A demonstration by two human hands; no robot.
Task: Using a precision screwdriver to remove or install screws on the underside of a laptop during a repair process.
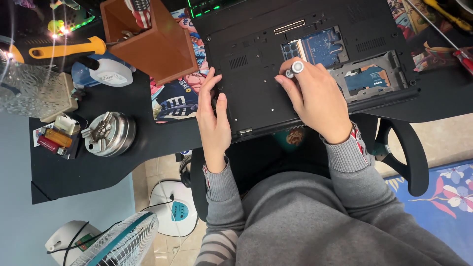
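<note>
Laptop [276, 64], matte black plastic, lies underside up, circuit boards exposed; right hand [315, 98] grips a silver screwdriver [294, 69], left hand [213, 116] rests open on its edge.

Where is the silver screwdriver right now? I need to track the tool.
In the head view, the silver-capped screwdriver stands in the right hand, right of centre, on the upturned black laptop beside its open blue circuit-board bay.

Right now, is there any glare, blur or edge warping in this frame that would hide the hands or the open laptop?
Head view: lens flare streaks the top-left corner, away from the work; the left hand, the right hand gripping the screwdriver, and the laptop are evenly lit and sharp; wide-angle bending shows at the edges.
</note>
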